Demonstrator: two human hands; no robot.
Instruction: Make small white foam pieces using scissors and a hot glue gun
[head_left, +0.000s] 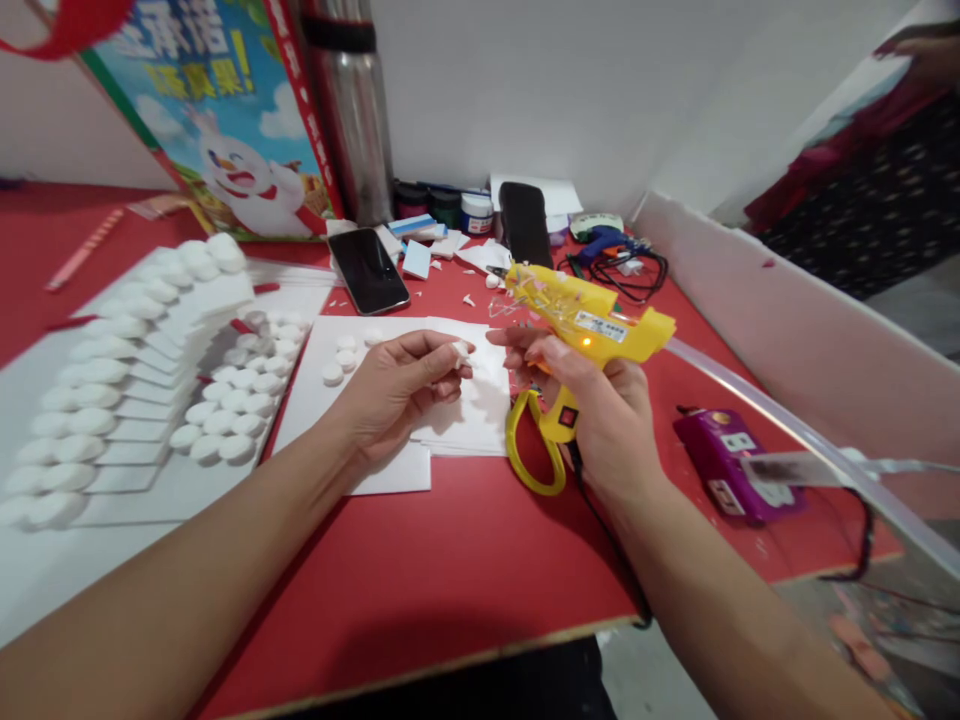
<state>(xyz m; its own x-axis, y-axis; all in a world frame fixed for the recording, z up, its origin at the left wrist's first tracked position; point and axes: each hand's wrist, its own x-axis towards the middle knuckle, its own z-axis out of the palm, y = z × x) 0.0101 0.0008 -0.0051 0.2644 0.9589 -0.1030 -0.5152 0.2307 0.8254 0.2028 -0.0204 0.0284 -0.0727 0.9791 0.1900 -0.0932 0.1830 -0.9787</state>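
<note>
My right hand (611,415) is wrapped round the handle of a yellow hot glue gun (570,310), whose orange light is lit. A long clear glue stick (750,400) runs out of its back. Between thumb and fingertips, my left hand (397,385) pinches a small white piece (460,352); its exact kind is too small to make out. Under both hands lie white paper sheets (382,478), with several white round discs (334,374) on them. Yellow-handled scissors (517,455) rest just below the glue gun.
Rows of white discs on cards (94,420) fill the left side, beside grouped discs (225,415). Behind stand a phone (369,270), a dark handset (525,222), a steel flask (360,130) and a printed bag (247,150). A purple power strip (731,460) lies right.
</note>
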